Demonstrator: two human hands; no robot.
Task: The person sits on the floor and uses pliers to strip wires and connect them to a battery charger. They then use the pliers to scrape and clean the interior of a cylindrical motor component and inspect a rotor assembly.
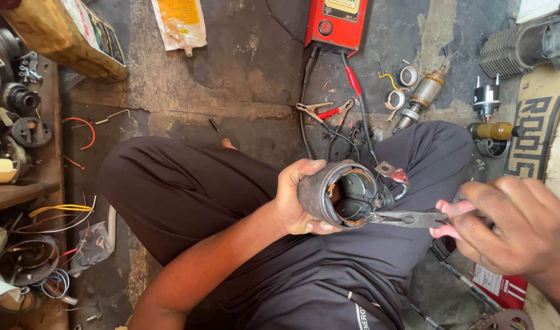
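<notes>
My left hand (295, 198) grips a dark cylindrical motor housing (329, 194) over my lap, its open end facing me with coils and a black cable with a metal lug (390, 171) sticking out the far side. My right hand (515, 229) holds pink-handled pliers (414, 218), and their jaws touch the housing's lower rim. I sit cross-legged in dark trousers on a concrete floor.
A red tester box (336, 23) with clip leads (322, 113) lies ahead. An armature (419, 98), tape rolls (402, 85) and a solenoid (486, 101) sit to the right. A yellow can (66, 36) and a shelf of motor parts (11, 122) stand left. Wires (54, 214) lie lower left.
</notes>
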